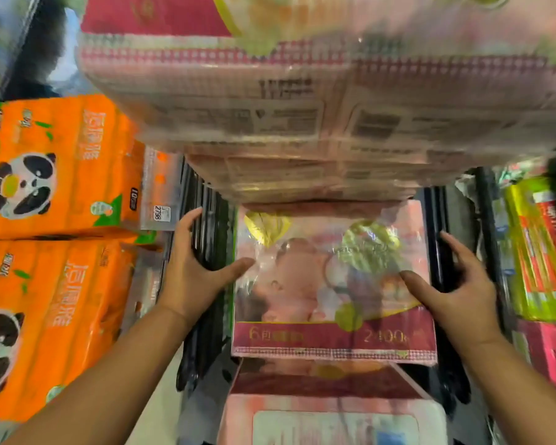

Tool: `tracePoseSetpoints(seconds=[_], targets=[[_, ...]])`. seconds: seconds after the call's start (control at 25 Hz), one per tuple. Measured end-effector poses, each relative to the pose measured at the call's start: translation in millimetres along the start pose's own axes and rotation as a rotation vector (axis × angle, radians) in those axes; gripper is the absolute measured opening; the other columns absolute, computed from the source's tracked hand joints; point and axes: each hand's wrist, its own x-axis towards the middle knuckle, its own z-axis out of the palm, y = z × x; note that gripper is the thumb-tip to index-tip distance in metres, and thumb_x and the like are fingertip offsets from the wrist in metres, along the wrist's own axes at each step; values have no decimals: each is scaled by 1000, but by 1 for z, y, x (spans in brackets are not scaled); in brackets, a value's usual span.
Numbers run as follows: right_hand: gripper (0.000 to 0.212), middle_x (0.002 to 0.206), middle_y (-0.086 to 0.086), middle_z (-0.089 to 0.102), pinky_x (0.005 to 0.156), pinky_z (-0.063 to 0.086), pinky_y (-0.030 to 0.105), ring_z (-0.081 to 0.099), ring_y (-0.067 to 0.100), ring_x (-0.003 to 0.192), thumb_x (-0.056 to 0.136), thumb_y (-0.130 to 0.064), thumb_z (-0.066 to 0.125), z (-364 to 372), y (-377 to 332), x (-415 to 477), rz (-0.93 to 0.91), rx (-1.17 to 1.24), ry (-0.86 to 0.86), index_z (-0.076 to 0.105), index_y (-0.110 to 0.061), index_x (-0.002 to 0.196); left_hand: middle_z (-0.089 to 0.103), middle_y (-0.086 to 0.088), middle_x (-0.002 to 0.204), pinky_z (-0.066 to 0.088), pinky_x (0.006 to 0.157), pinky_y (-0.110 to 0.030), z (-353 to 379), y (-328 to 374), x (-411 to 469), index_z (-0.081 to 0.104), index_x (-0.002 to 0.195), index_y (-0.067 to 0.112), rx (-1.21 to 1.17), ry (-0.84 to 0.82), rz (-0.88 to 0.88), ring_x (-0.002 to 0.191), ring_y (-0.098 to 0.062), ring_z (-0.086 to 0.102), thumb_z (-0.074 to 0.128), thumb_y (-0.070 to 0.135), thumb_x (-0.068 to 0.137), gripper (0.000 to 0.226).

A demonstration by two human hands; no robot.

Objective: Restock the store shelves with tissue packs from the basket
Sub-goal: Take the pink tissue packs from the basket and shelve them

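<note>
A large, blurred pink bundle (302,107) fills the top. Below it, a pink tissue pack (331,316) lies in a black basket (206,252). The left hand (190,274) has its fingers (187,223) spread apart beside the pack, thumb touching its edge. The right hand (456,290) has its thumb on the pack; I cannot tell whether its blurred fingers (453,242) grip.

A shop: stacked panda tissue packs (55,168) with price sticker (159,213).

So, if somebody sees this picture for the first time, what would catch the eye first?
Probably the big pink tissue pack, blurred and very close, filling the top. Next, both hands: the left hand and right hand flank a pink pack with a baby photo in the black basket. Bright orange panda packs are stacked at the left.
</note>
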Motion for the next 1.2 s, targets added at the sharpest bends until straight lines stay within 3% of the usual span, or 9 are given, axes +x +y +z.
tracePoseSetpoints(seconds=[0.08,0.32,0.48,0.6,0.76,0.88,0.96,1.08,1.2], targets=[[104,131,-11,48,98,31,10,42,1,122,43,-69,69,15,19,10,-8,8,4,50,-27,136,41,-8,142,38,107,-54,11,-26,14,30,133,49,1,-16,-10,131,-30,43,82,71,46,103],[100,131,-2,55,106,40,35,50,13,122,46,-61,73,51,50,21,44,20,6,51,-24,136,42,-3,140,37,109,-51,28,-72,32,33,126,57,-32,-10,-13,131,-23,44,83,68,47,94],[102,127,-9,52,102,37,25,47,4,118,44,-62,73,64,54,24,46,6,19,51,-23,135,43,-2,138,37,109,-51,23,-89,39,32,127,54,-7,-7,-5,129,-23,45,83,64,51,92],[104,131,-8,52,103,37,27,48,9,124,41,-71,75,65,58,21,71,19,-10,50,-29,133,42,-3,138,37,109,-51,20,-92,36,30,125,57,4,-20,-30,129,-24,45,82,66,52,90],[97,131,-9,47,97,33,24,43,10,123,47,-70,71,62,52,19,114,-19,-44,42,-35,132,33,-1,149,33,113,-47,20,-80,32,21,141,40,109,-65,-100,136,-19,36,76,71,52,109],[94,138,1,48,99,40,37,46,22,125,66,-66,73,56,42,18,135,-221,-140,30,-35,144,28,-1,155,33,113,-47,10,-68,28,10,147,38,163,-170,-135,140,-19,33,78,70,56,118],[90,143,11,45,103,36,44,38,30,131,77,-64,64,52,29,13,114,-415,-146,23,-31,150,30,-1,153,38,110,-49,-2,-53,20,13,149,34,204,-188,-129,139,-20,35,81,67,56,120],[93,148,13,38,108,30,45,30,30,136,77,-73,54,34,-21,-6,48,-430,-96,28,-21,150,25,-1,154,34,113,-44,-23,-5,-1,14,151,28,262,-159,-96,140,-19,30,75,68,57,119],[87,147,13,39,108,30,42,30,29,137,80,-60,62,13,-77,-30,39,-453,-149,30,-18,149,26,-2,154,29,111,-32,-48,43,-17,16,152,24,342,-207,-55,140,-17,28,75,59,62,113]])
